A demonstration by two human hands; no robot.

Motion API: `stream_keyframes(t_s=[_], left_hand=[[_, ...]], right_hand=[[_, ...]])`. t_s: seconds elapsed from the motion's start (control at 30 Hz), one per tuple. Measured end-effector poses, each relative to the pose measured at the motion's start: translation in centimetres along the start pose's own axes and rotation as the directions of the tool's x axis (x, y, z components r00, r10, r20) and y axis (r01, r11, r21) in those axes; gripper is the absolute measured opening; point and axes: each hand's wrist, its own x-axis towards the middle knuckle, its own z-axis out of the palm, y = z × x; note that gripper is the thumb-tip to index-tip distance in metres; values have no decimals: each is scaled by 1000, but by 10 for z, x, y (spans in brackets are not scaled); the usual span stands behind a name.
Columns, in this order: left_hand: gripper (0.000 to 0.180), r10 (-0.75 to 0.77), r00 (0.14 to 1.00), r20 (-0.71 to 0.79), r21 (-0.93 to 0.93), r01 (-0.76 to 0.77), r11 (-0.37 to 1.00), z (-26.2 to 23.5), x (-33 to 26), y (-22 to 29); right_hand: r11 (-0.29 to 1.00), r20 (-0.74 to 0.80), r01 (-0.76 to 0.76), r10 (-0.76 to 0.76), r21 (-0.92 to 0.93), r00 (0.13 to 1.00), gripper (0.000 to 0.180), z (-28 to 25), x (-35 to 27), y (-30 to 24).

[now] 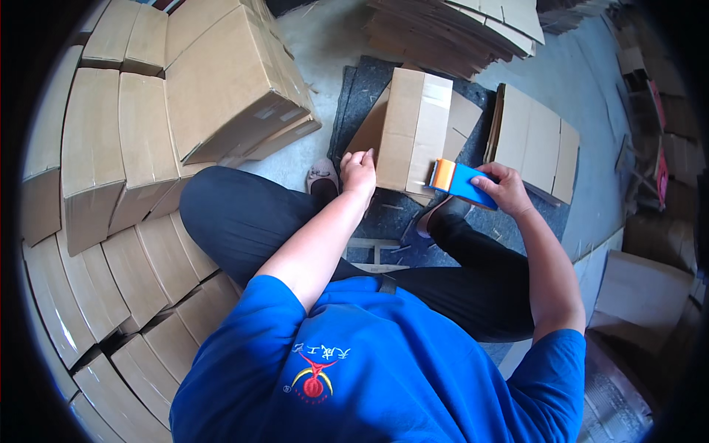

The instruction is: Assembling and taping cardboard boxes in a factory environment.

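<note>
Left hand [359,171] steadies the upright cardboard box [413,129]; right hand [502,188] presses a blue tape dispenser [459,179] against its side.

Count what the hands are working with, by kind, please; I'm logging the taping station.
Cardboard box steadied by the left hand: 1
Blue tape dispenser in the right hand: 1
Total: 2

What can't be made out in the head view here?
- Near face of the box: turned away, partly covered by the left hand.
- Tape dispenser: its rear is wrapped by the right hand, and its roll is too small to read.
- Floor mat: mostly hidden under the box and legs.
- Stacked boxes: cut off by the dark fisheye rim.
</note>
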Motion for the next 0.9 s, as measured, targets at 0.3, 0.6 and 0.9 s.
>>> stream_keyframes(t_s=[0.3, 0.6, 0.9], left_hand=[[78, -271, 928, 256, 148, 240, 960, -4, -9, -27], [38, 587, 796, -145, 195, -559, 806, -24, -14, 30], [92, 516, 613, 598, 582, -775, 246, -4, -73, 72]], right_hand=[[999, -3, -20, 20, -38, 1000, 35, -5, -4, -3], [999, 7, -16, 17, -44, 1000, 36, -6, -3, -1], [998, -6, -46, 46, -44, 999, 34, -2, -7, -20]])
